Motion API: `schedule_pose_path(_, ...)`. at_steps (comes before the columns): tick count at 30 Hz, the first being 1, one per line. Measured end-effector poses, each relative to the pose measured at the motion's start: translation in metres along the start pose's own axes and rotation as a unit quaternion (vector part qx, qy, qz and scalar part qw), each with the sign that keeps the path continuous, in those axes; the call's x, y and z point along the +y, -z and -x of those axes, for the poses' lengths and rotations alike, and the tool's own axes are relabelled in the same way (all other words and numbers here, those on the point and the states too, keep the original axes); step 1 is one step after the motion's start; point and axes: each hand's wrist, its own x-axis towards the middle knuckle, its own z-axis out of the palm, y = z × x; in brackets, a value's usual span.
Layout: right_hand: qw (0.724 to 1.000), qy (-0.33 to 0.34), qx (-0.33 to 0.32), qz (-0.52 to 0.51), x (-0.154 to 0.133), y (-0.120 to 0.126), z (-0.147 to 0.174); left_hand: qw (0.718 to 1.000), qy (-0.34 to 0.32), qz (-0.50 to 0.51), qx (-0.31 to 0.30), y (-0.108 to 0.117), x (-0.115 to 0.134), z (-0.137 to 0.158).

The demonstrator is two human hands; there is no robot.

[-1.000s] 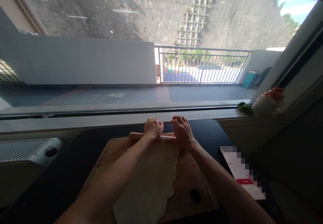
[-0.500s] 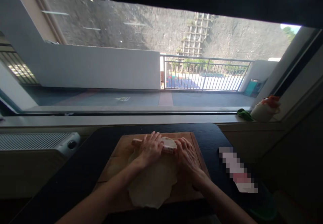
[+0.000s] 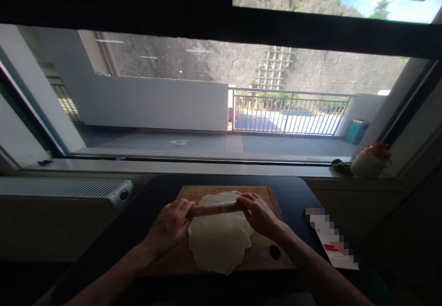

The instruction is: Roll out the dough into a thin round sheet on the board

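Both ends of a wooden rolling pin [image 3: 216, 208] are gripped, the left end by my left hand [image 3: 174, 218] and the right end by my right hand [image 3: 257, 209]. The pin lies across the far part of a pale, flattened sheet of dough [image 3: 219, 241]; whether it presses on the dough or hovers just above, I cannot tell. Under the dough is a wooden cutting board [image 3: 262, 261] with a dark round hole near its right corner. The dough has an uneven edge and reaches the board's near side.
The board rests on a black table [image 3: 290, 191]. To the right lies a white and red packet [image 3: 333, 246], partly blurred out. A radiator [image 3: 69, 191] stands at left. On the windowsill [image 3: 248, 169] sit a white pot [image 3: 371, 163] and a green item [image 3: 341, 167].
My hands were lying flat over the pin; now they hold its ends, the left hand having moved left and nearer. The dough sits differently on the board, and the view has tipped up.
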Motion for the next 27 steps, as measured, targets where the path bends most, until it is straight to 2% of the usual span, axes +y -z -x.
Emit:
schedule_pose_path(3,0.999,0.023,-0.026,-0.02,-0.009,-0.016,-0.011,0.998,0.053,-0.014,-0.025,0.008,-0.012,0.021)
schedule_pose_path(6,0.998,0.006,-0.044,-0.043,-0.013,-0.038,-0.019,0.994,0.081,-0.027,-0.066,0.005,-0.019,0.033)
schedule_pose_path(8,0.998,-0.044,-0.023,-0.035,-0.016,-0.052,-0.024,0.993,0.092,-0.019,-0.078,-0.002,-0.018,0.03)
schedule_pose_path(10,0.994,-0.11,0.023,0.007,-0.019,-0.064,-0.028,0.992,0.1,-0.011,-0.07,-0.012,-0.012,0.019)
schedule_pose_path(12,0.985,-0.147,0.063,0.059,-0.022,-0.072,-0.032,0.992,0.11,-0.016,-0.057,-0.024,-0.007,0.005)
schedule_pose_path(14,0.981,-0.148,0.074,0.1,-0.023,-0.077,-0.038,0.991,0.117,-0.024,-0.059,-0.033,-0.006,-0.009)
schedule_pose_path(17,0.978,-0.152,0.057,0.13,-0.017,-0.081,-0.056,0.989,0.133,-0.032,-0.06,-0.042,-0.013,-0.029)
schedule_pose_path(21,0.971,-0.2,0.007,0.128,-0.003,-0.082,-0.089,0.983,0.171,-0.059,-0.015,-0.043,-0.024,-0.048)
schedule_pose_path(24,0.97,-0.209,-0.007,0.123,-0.001,-0.082,-0.091,0.986,0.158,-0.06,-0.004,-0.04,-0.019,-0.045)
schedule_pose_path(27,0.977,-0.166,0.015,0.132,-0.01,-0.08,-0.066,0.994,0.099,-0.037,-0.007,-0.038,-0.006,-0.024)
